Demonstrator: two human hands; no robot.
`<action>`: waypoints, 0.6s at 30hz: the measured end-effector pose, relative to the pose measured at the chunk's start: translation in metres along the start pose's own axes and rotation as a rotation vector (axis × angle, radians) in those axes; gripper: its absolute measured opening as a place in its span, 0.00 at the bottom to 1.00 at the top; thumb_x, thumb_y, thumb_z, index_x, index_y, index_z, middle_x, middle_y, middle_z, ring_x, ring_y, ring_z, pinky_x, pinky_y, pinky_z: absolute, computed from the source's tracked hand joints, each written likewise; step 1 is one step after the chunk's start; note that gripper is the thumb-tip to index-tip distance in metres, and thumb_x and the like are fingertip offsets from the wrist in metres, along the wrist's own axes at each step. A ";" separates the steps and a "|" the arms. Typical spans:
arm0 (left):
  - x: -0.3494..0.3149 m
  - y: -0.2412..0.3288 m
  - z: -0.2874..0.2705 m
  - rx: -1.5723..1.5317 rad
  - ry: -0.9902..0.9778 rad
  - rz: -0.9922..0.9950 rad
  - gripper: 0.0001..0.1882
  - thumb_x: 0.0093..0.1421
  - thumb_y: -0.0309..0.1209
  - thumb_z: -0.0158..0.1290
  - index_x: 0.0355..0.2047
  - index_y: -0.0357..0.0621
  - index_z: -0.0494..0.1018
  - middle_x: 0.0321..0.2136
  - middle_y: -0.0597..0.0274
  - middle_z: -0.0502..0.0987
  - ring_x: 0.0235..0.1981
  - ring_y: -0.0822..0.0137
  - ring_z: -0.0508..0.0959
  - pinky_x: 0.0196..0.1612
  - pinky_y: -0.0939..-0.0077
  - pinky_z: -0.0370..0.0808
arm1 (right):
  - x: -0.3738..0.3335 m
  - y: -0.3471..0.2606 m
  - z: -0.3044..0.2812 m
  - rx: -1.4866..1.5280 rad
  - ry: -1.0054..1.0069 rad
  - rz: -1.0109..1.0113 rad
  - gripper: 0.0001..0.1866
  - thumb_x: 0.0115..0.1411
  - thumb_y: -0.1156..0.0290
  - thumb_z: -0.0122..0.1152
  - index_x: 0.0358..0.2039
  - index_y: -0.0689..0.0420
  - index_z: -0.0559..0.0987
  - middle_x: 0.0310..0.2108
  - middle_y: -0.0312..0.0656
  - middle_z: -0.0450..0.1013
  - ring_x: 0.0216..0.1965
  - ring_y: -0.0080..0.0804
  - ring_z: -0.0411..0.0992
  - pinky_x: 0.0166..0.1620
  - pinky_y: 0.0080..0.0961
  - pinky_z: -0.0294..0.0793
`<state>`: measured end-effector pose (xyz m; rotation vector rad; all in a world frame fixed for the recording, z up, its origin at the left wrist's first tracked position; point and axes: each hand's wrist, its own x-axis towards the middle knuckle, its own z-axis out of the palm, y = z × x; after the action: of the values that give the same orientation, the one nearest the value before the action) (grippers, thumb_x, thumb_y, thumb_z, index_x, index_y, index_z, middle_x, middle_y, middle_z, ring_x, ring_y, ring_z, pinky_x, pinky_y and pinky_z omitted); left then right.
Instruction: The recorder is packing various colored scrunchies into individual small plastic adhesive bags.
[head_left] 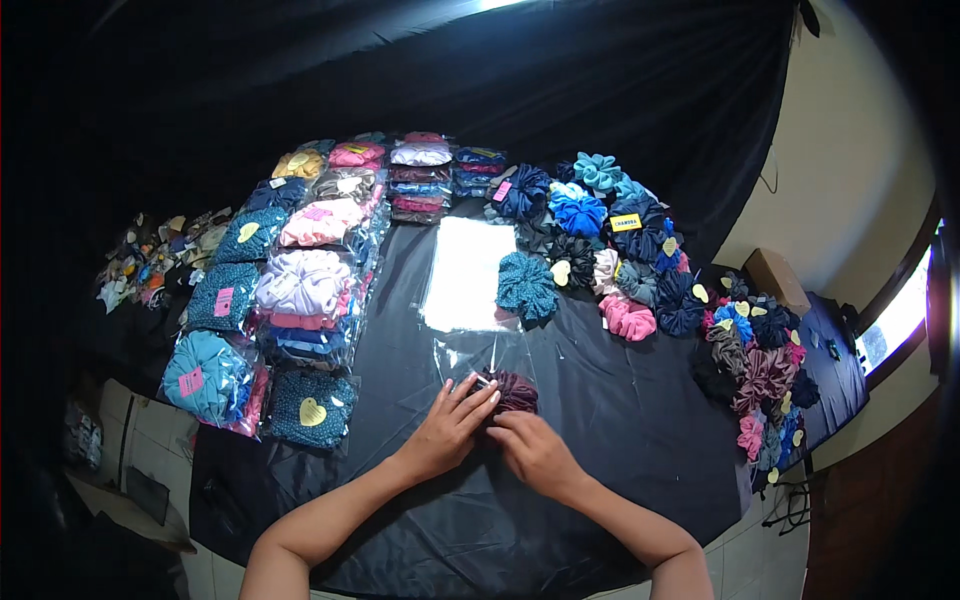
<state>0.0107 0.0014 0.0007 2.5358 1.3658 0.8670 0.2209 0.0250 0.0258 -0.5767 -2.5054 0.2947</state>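
Note:
In front of me on the black cloth lies a dark maroon scrunchie (516, 392), at the near end of a clear plastic bag (485, 352). My left hand (452, 424) presses against its left side, fingers close together and the thumb mostly hidden. A small white piece (486, 379) shows by the left fingertips. At the scrunchie's near edge my right hand (538, 452) has its fingers curled in a pinch; what lies between them is hidden. Beyond the bag rests a stack of clear, white-looking plastic bags (468, 275), with a teal dotted scrunchie (527, 287) at its right side.
Bagged scrunchies (300, 283) stand in stacked rows on the left. Loose scrunchies (632, 240) with tags are heaped at the far right, and another pile (765, 375) sits beyond the table's right side. Fabric scraps (160, 255) lie far left. A cardboard box (778, 280) stands by the wall.

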 end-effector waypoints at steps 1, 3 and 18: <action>0.000 0.000 0.000 -0.015 0.026 0.010 0.35 0.53 0.20 0.50 0.64 0.41 0.58 0.65 0.56 0.58 0.67 0.49 0.54 0.65 0.40 0.53 | 0.001 -0.003 0.003 0.001 -0.001 0.001 0.24 0.53 0.77 0.60 0.52 0.61 0.71 0.50 0.51 0.68 0.55 0.48 0.67 0.59 0.40 0.65; 0.000 0.000 0.000 -0.010 0.028 0.008 0.35 0.53 0.20 0.50 0.63 0.41 0.58 0.65 0.56 0.58 0.67 0.49 0.54 0.65 0.40 0.53 | 0.002 -0.003 0.009 -0.097 -0.044 -0.036 0.23 0.56 0.76 0.58 0.54 0.63 0.69 0.55 0.53 0.65 0.60 0.50 0.63 0.64 0.41 0.60; 0.000 0.001 0.002 0.051 0.015 0.007 0.33 0.56 0.22 0.50 0.64 0.40 0.57 0.66 0.57 0.57 0.67 0.51 0.55 0.66 0.43 0.51 | 0.010 0.011 0.028 -0.183 -0.097 0.044 0.20 0.64 0.67 0.50 0.51 0.68 0.70 0.56 0.57 0.64 0.65 0.52 0.56 0.67 0.46 0.50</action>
<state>0.0125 0.0008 -0.0009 2.5784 1.4028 0.8654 0.2014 0.0366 0.0033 -0.7058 -2.6337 0.1114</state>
